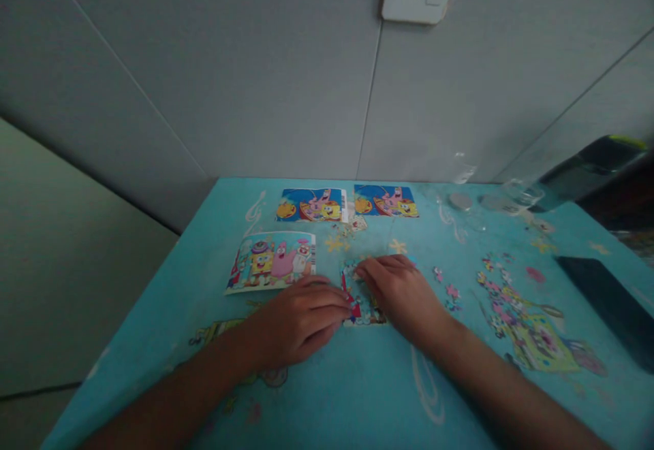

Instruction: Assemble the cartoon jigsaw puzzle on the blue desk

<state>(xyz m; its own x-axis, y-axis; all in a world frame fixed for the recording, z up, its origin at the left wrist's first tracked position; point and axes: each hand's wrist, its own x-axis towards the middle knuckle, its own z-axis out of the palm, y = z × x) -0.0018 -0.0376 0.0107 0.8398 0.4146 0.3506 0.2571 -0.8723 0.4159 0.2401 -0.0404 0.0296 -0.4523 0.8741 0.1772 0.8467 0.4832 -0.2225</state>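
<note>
A partly assembled jigsaw puzzle (362,310) lies on the table between my two hands. My left hand (311,310) rests at its left edge, fingers stretched out and touching the border. Over the puzzle's upper right part is my right hand (401,290), with fingers bent down and pressed together; whatever is at their tips is hidden. A printed picture card (281,259) with cartoon figures lies just beyond my left hand. To the right of my right hand are a few loose puzzle pieces (452,291).
More loose pieces (501,300) are heaped at the right, beside a dark flat object (608,307). At the back are a blue picture card (311,205) and a matching blue picture (387,201). Clear containers (521,193) and a dark bottle (587,167) stand near the wall.
</note>
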